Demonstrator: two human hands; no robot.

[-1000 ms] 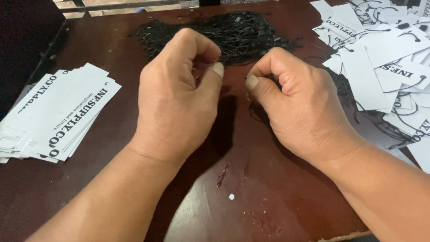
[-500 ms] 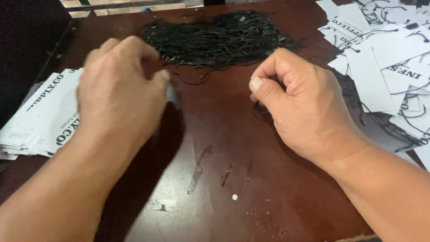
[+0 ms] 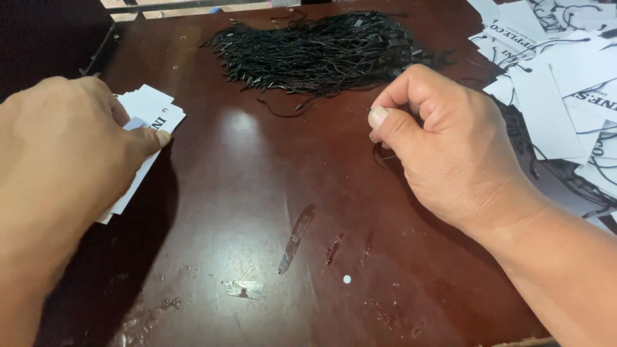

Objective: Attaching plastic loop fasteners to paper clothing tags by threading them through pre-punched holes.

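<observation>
My left hand rests over a stack of white printed cards at the table's left edge, thumb pressed on the top card and fingers curled over it. My right hand sits right of centre, thumb and forefinger pinched on a thin black string that loops down onto the wood. A heap of black strings lies at the far centre of the table, a short way beyond my right hand.
The dark brown wooden table is glossy, with smears and a small white dot near the front. A spread of white cards with strings attached covers the right side. The table's far edge runs along the top.
My left hand has moved away from my right hand, leftward to the card stack, and now lies on it. My right hand has stayed in place, still pinching the string.
</observation>
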